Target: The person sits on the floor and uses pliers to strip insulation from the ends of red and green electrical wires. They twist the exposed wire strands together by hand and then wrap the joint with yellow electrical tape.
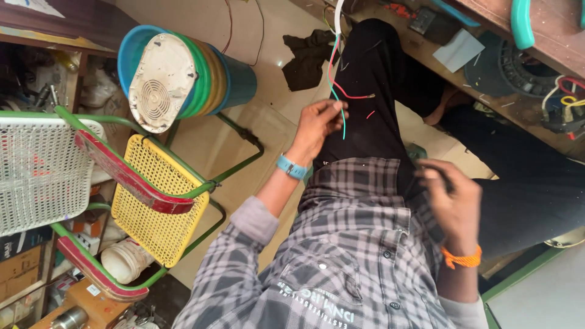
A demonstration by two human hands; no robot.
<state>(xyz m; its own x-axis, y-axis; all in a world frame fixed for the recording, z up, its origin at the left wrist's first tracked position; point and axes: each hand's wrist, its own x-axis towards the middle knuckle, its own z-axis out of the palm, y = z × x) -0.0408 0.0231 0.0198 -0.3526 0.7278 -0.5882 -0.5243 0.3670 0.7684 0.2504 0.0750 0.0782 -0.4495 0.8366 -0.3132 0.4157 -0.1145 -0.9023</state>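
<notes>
My left hand [318, 123], with a blue watch on its wrist, pinches a bundle of thin wires [334, 73] over my black trousers [375, 91]. The wires are red, teal and white; they run up toward the bench and their loose ends hang beside the fingers. My right hand [454, 201], with an orange thread around the wrist, rests curled at the hem of my plaid shirt [347, 244] by my right thigh. Its fingers are bent around something dark, and I cannot make out what it is.
A yellow mesh chair [155, 201] with a green frame and a white mesh chair [36, 170] stand at left. A white vented appliance [159, 82] lies in stacked coloured tubs. A black cloth [308, 55] is on the floor. At right is a wooden bench [548, 116] with a wired motor [563, 100].
</notes>
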